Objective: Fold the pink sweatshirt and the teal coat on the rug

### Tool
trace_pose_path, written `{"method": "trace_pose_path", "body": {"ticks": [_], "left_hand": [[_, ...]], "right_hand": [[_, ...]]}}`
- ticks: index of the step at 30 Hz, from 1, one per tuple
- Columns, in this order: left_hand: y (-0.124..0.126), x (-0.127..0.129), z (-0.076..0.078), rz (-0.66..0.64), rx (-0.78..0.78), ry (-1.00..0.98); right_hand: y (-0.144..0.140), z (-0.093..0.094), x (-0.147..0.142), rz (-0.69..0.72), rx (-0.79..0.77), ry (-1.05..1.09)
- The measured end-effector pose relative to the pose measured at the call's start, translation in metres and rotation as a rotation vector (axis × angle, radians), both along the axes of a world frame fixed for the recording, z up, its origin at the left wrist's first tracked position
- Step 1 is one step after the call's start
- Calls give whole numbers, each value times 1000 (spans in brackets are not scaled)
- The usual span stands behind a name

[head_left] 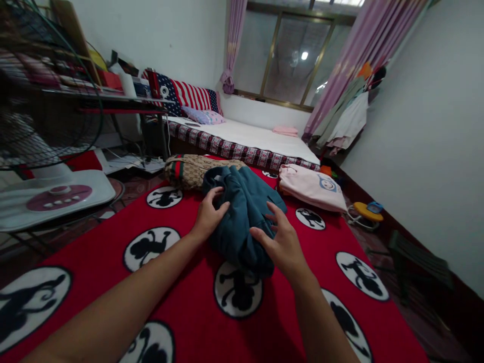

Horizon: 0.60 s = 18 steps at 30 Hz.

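A bunched teal garment (242, 217) lies on the red blanket (181, 297) with its black monkey prints in white circles; which kind of garment cannot be made out. At its left side is my left hand (209, 212), thumb and fingers apart, fingertips at the cloth near the upper edge. My right hand (282, 239) hovers by the right side with fingers spread and curved, close to the fabric. Behind the teal cloth rests a brown patterned garment (189, 171) with a green and red stripe. A folded pale pink garment (313, 186) with a blue print lies to the right.
On the left stands a fan, its white base (56, 196) near the blanket's edge, beside a cluttered desk (124, 103). A bed (249, 136) lies beyond, under the window. At right are a yellow stool (366, 212), a dark stool (419, 257) and hanging clothes (350, 116).
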<state>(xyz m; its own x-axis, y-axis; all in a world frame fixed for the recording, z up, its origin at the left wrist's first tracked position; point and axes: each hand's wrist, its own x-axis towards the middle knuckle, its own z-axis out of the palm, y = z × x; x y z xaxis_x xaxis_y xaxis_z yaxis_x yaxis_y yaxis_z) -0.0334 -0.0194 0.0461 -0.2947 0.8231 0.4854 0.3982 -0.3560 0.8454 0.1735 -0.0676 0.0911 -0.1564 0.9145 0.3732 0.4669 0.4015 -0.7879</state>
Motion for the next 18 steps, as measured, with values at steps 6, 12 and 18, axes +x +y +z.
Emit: {"method": "trace_pose_path", "body": {"ticks": [6, 12, 18], "left_hand": [[-51, 53, 9, -349, 45, 315], [-88, 84, 10, -679, 67, 797], [-95, 92, 16, -612, -52, 935]], "right_hand": [[7, -7, 0, -49, -38, 112], [22, -8, 22, -144, -124, 233], [55, -55, 45, -145, -267, 293]]}}
